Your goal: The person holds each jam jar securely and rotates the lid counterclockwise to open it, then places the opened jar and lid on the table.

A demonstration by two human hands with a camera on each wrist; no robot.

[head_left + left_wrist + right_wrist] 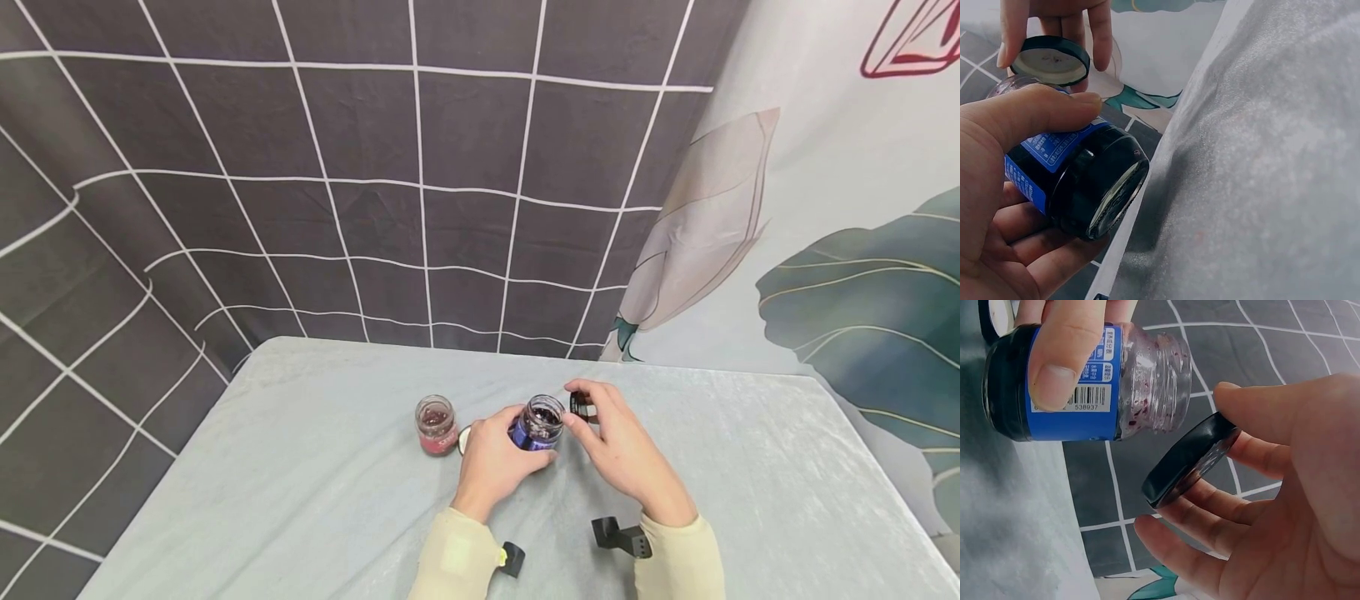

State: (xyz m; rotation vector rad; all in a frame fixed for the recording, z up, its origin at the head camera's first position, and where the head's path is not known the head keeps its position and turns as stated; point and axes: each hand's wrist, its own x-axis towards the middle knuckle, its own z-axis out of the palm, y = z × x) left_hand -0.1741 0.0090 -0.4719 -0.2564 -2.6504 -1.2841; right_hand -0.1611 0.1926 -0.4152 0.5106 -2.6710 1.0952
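My left hand (495, 457) grips a glass jam jar (542, 423) with a blue label, thumb on one side and fingers round the other. The jar's mouth is uncovered, and dark purple bits cling to the glass inside its neck in the right wrist view. Just right of it, my right hand (617, 442) pinches a black screw lid (1191, 459) between thumb and fingers. The lid is tilted and apart from the jar's rim; its pale underside shows in the left wrist view. Both hands are above the table.
Left of my hands stands a second open jar (436, 425) with reddish contents. Beside it lies another lid (464, 439), partly hidden by my left hand. A grey-white cloth covers the table (300, 483); a dark gridded curtain (360, 208) hangs behind.
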